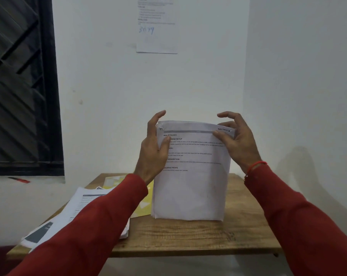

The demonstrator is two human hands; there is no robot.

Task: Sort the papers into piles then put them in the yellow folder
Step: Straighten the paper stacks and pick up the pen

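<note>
Stack of printed sheets held upright on a wooden table, both hands at its upper corners.

Left hand [155, 140]: thumb on the front face, fingers curled round the left edge, gripping the stack of papers [190, 176]. Right hand [235, 136]: thumb and one finger pinch the top right corner, other fingers spread loose above it; red thread bracelet [255, 168] at the wrist; both sleeves red. Stack stands on its bottom edge on the table [188, 236]. Yellow folder [142, 204] lies flat just left of the stack, partly behind the left forearm. Second pile of papers [79, 208] at the table's left edge, overlapping the folder. Printed notice [156, 24] on the wall; dark window [19, 86] at left.
</note>
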